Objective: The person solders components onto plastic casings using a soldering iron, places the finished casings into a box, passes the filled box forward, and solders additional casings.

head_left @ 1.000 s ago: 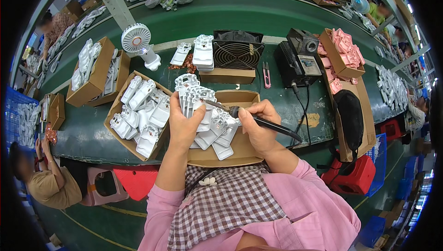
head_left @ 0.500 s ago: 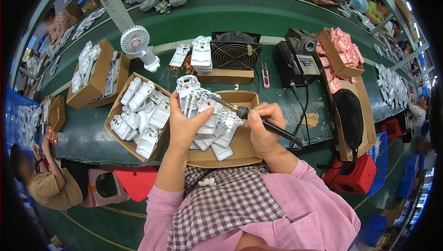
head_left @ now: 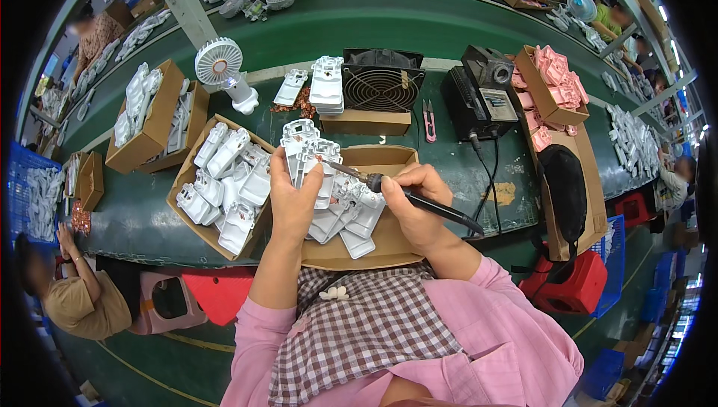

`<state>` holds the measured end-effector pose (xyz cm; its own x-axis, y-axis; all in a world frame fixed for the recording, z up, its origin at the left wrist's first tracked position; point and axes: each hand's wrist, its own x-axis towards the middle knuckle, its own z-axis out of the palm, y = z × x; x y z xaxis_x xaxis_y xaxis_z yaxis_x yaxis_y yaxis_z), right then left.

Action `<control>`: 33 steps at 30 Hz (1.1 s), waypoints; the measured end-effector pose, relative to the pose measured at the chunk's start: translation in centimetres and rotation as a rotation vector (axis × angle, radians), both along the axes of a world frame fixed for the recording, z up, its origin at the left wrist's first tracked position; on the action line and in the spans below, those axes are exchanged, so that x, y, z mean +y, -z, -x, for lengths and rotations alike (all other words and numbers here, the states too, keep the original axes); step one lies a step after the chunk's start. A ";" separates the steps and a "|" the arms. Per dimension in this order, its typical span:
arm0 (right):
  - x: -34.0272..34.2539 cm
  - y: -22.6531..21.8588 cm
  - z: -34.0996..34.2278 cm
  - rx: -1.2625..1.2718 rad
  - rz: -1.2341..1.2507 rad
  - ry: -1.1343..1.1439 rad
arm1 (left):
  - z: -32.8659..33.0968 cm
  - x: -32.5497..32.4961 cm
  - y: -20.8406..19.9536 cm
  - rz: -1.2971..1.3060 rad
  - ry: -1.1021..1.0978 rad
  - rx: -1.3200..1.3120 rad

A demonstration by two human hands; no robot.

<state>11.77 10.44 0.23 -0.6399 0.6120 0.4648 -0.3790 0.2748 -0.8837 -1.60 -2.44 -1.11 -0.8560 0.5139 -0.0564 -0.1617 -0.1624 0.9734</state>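
In my left hand, closed around their edges, are a few white plastic housing shells held over a cardboard box. My right hand grips the black handle of a soldering iron, its thin metal shaft pointing left. The tip meets or hovers just over the held shells near my left thumb; contact is too fine to tell. More white shells lie fanned out in the open cardboard box beneath my hands.
A box of white shells stands left, near a small white fan. Behind are stacked shells, a black square fan and pink-handled snips. The black soldering station and pink parts are right. A co-worker sits left.
My left hand and its shells have shifted slightly left. The soldering iron has followed leftward, and its tip now lies closer to my left thumb.
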 end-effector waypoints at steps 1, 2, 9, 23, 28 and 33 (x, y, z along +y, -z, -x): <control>0.0 -0.1 0.0 -0.014 -0.014 0.006 | 0.1 -0.1 0.3 -0.001 -0.001 -0.001; 0.0 -0.1 0.0 -0.028 -0.029 0.011 | 0.3 -0.2 0.6 0.021 -0.007 0.035; 0.1 0.0 0.1 -0.042 0.005 0.005 | -0.2 0.0 -0.8 0.042 0.013 -0.050; 0.3 0.9 0.3 0.005 0.017 0.055 | 0.0 -0.1 -0.1 0.046 -0.005 -0.020; 0.0 0.1 0.2 0.037 0.099 0.044 | 0.2 -0.2 0.3 0.062 -0.011 0.040; 0.1 -0.1 0.0 -0.026 0.083 0.008 | -0.1 0.0 -0.1 0.062 0.005 0.049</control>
<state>11.73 10.56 0.29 -0.6459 0.6526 0.3961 -0.3541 0.2035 -0.9128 -1.51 -2.41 -1.05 -0.8559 0.5151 -0.0463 -0.1143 -0.1010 0.9883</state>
